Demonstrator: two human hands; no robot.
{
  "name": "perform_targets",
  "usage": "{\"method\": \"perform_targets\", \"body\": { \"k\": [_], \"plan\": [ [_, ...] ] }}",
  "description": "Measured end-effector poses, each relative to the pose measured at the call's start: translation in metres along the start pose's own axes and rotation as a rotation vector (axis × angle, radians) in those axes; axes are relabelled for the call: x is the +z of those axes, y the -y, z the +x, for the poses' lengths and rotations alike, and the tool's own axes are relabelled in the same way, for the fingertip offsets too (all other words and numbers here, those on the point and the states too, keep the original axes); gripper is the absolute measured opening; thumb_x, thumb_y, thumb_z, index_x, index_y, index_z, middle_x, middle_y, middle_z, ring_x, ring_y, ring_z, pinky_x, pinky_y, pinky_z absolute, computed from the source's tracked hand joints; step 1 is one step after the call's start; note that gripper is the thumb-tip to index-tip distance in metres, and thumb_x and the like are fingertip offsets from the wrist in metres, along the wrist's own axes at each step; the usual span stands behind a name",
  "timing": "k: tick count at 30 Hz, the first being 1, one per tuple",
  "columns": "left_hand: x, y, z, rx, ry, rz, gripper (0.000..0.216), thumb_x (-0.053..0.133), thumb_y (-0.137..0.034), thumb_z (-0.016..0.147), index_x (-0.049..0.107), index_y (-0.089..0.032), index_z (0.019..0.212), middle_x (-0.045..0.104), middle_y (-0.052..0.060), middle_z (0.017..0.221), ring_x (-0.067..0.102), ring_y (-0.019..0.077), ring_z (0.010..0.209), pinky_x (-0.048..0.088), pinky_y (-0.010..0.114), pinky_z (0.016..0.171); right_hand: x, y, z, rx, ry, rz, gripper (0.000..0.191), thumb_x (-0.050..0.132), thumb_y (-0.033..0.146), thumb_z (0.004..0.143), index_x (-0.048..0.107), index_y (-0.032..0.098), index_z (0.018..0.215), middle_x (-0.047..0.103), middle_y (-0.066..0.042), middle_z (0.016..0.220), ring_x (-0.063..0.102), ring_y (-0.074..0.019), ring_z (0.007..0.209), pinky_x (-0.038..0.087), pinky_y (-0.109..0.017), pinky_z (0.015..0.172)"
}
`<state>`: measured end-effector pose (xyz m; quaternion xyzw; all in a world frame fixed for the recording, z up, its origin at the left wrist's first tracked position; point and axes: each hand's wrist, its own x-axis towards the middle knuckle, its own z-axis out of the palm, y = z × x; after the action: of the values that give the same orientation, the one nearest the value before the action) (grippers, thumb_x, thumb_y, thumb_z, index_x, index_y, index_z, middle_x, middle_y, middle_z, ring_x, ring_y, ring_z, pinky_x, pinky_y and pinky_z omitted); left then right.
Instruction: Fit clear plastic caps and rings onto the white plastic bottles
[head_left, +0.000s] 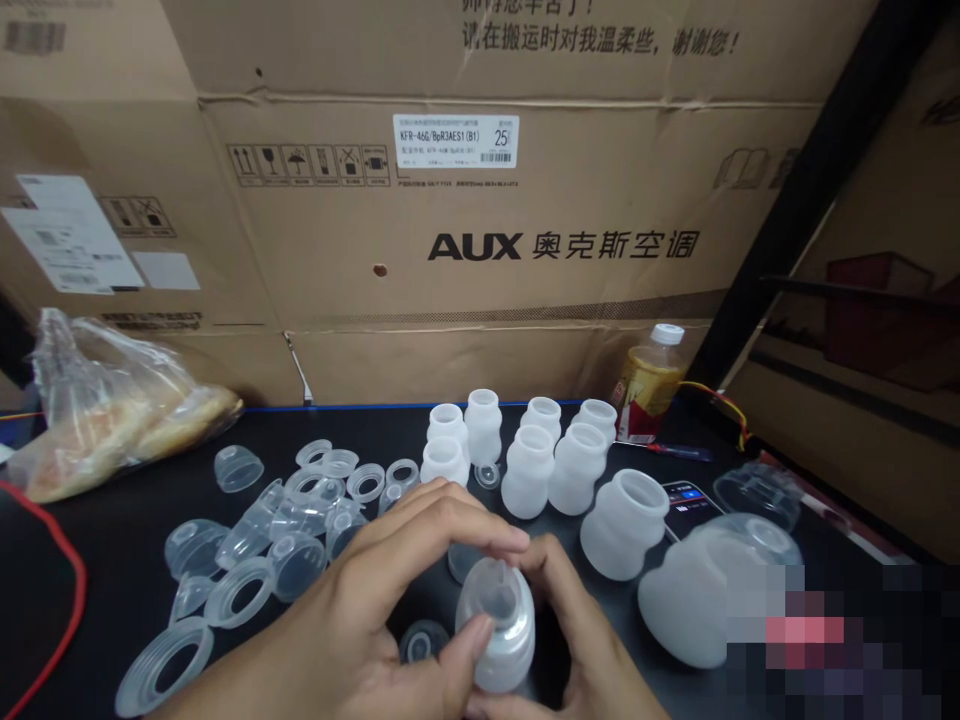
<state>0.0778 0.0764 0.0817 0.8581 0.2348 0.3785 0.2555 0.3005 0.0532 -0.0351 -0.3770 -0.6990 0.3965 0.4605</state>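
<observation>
Left hand [352, 610], right hand [577, 640] together pinching frosted bottle [499, 620]; empty bottles [529, 470] standing behind

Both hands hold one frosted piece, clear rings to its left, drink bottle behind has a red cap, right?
No: the head view shows a white cap on the drink bottle. The left hand and right hand do hold one frosted piece, clear rings to its left.

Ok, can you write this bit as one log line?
left hand: holds small bottle | right hand: holds same bottle | beside: clear rings | behind: white bottles
</observation>
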Motion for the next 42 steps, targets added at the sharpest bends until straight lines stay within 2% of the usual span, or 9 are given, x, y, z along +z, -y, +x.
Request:
{"method": "perform_targets", "body": {
  "k": [5, 11, 14, 20, 23, 28, 32, 38, 42],
  "plan": [
    [0.002, -0.001, -0.001, -0.033, 0.006, -0.030, 0.053, 0.075, -0.012, 0.094, 0.065, -0.043, 0.136, 0.077, -0.007, 0.117, 0.076, 0.0138, 0.105, 0.061, 0.025, 0.096, -0.001, -0.002, -0.001, 0.018, 0.014, -0.026, 0.055, 0.098, 0.037, 0.081, 0.064, 0.033, 0.123, 0.071, 0.001, 0.108, 0.072, -0.0248, 0.097, 0.057, -0.033, 0.084],
    [0.005, 0.000, -0.004, -0.030, -0.045, -0.011, 0.057, 0.075, -0.007, 0.088, 0.067, -0.042, 0.132, 0.080, -0.008, 0.116, 0.078, 0.0137, 0.105, 0.060, 0.024, 0.098, -0.002, -0.004, -0.002, 0.021, 0.044, -0.027, 0.055, 0.096, 0.033, 0.083, 0.065, 0.035, 0.129, 0.071, -0.001, 0.118, 0.072, -0.0267, 0.109, 0.056, -0.034, 0.090],
    [0.007, 0.004, -0.006, -0.064, -0.042, -0.022, 0.057, 0.079, -0.011, 0.086, 0.066, -0.042, 0.132, 0.078, -0.008, 0.116, 0.078, 0.0141, 0.106, 0.060, 0.023, 0.096, -0.002, 0.000, -0.002, 0.037, 0.020, -0.007, 0.053, 0.098, 0.045, 0.085, 0.066, 0.035, 0.126, 0.071, 0.000, 0.115, 0.071, -0.0236, 0.101, 0.055, -0.032, 0.086],
    [0.011, 0.008, -0.010, -0.114, -0.053, -0.102, 0.055, 0.081, -0.010, 0.084, 0.067, -0.044, 0.126, 0.078, -0.010, 0.113, 0.078, 0.0128, 0.104, 0.060, 0.021, 0.094, 0.002, 0.003, -0.005, 0.041, -0.044, -0.020, 0.061, 0.098, 0.062, 0.083, 0.063, 0.032, 0.123, 0.073, -0.003, 0.114, 0.073, -0.0273, 0.106, 0.056, -0.033, 0.083],
    [0.012, 0.009, -0.009, -0.145, -0.067, -0.162, 0.052, 0.083, -0.011, 0.084, 0.072, -0.042, 0.124, 0.079, -0.008, 0.113, 0.078, 0.0153, 0.104, 0.060, 0.024, 0.093, 0.005, 0.000, -0.007, -0.002, -0.088, -0.090, 0.062, 0.101, 0.052, 0.082, 0.060, 0.033, 0.124, 0.071, -0.002, 0.112, 0.071, -0.0241, 0.094, 0.058, -0.036, 0.084],
    [0.012, 0.011, -0.007, -0.124, -0.050, -0.219, 0.049, 0.085, -0.016, 0.088, 0.074, -0.044, 0.127, 0.080, -0.006, 0.112, 0.079, 0.0161, 0.100, 0.059, 0.026, 0.091, 0.010, -0.004, -0.003, -0.252, -0.165, -0.084, 0.089, 0.103, 0.037, 0.081, 0.041, 0.040, 0.144, 0.071, -0.009, 0.133, 0.078, -0.0339, 0.116, 0.067, -0.043, 0.094],
    [0.013, 0.012, -0.009, -0.169, -0.051, -0.242, 0.047, 0.088, -0.020, 0.087, 0.075, -0.044, 0.126, 0.080, -0.005, 0.113, 0.078, 0.0176, 0.102, 0.059, 0.028, 0.092, 0.005, 0.006, 0.002, -0.351, -0.169, 0.035, 0.063, 0.094, 0.042, 0.093, 0.046, 0.043, 0.135, 0.077, -0.003, 0.124, 0.083, -0.0301, 0.110, 0.069, -0.041, 0.092],
    [0.011, 0.004, -0.009, -0.172, -0.055, -0.253, 0.040, 0.089, -0.026, 0.091, 0.076, -0.044, 0.125, 0.081, -0.005, 0.114, 0.079, 0.0185, 0.105, 0.060, 0.029, 0.095, -0.011, 0.024, 0.003, -0.154, -0.160, -0.062, 0.027, 0.093, 0.037, 0.093, 0.068, 0.035, 0.105, 0.083, -0.002, 0.109, 0.084, -0.0319, 0.103, 0.069, -0.046, 0.092],
    [-0.007, 0.009, -0.017, -0.188, 0.004, -0.189, 0.050, 0.095, -0.045, 0.090, 0.074, -0.048, 0.134, 0.080, -0.002, 0.134, 0.076, 0.0250, 0.129, 0.059, 0.035, 0.112, -0.013, 0.026, 0.004, -0.190, -0.170, -0.027, 0.009, 0.079, 0.030, 0.104, 0.071, 0.034, 0.106, 0.084, -0.002, 0.107, 0.084, -0.0293, 0.103, 0.069, -0.044, 0.094]
  ]
}}
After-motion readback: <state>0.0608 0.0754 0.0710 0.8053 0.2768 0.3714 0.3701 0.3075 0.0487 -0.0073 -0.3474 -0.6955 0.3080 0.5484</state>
